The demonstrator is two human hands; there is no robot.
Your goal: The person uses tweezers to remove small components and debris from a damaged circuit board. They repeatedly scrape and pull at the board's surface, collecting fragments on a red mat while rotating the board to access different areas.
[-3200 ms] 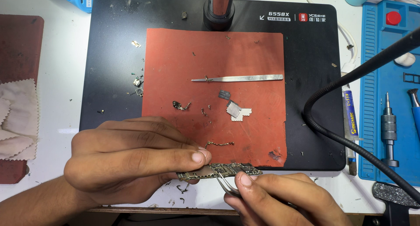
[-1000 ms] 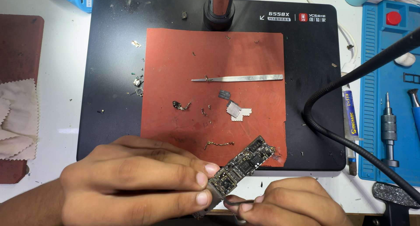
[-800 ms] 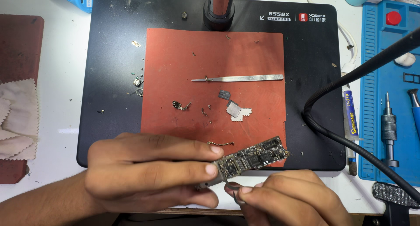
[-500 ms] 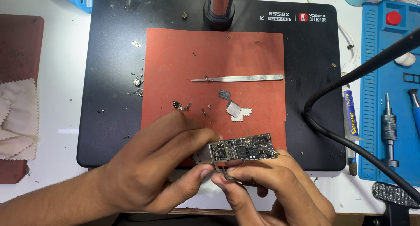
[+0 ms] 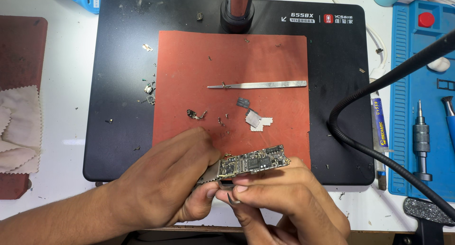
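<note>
My left hand (image 5: 166, 183) pinches the left end of a small, narrow circuit board (image 5: 253, 162), held chip side up above the near edge of the red mat (image 5: 232, 55). My right hand (image 5: 284, 197) supports the board from below and the front, fingers curled along its lower edge. A thin dark curved metal tip shows between the fingers of my right hand, under the board. Both hands meet over the front edge of the black work pad (image 5: 118, 131).
Steel tweezers (image 5: 258, 85), small metal shields (image 5: 253, 117) and loose screws lie on the red mat. A black flexible hose (image 5: 360, 145) curves at the right. A blue tray (image 5: 426, 107) holds a screwdriver (image 5: 421, 140). Cloths (image 5: 19, 131) lie at the left.
The board was turned from tilted to nearly level and lifted slightly toward the mat. My left hand shifted right and my right hand rose to grip the board's lower edge.
</note>
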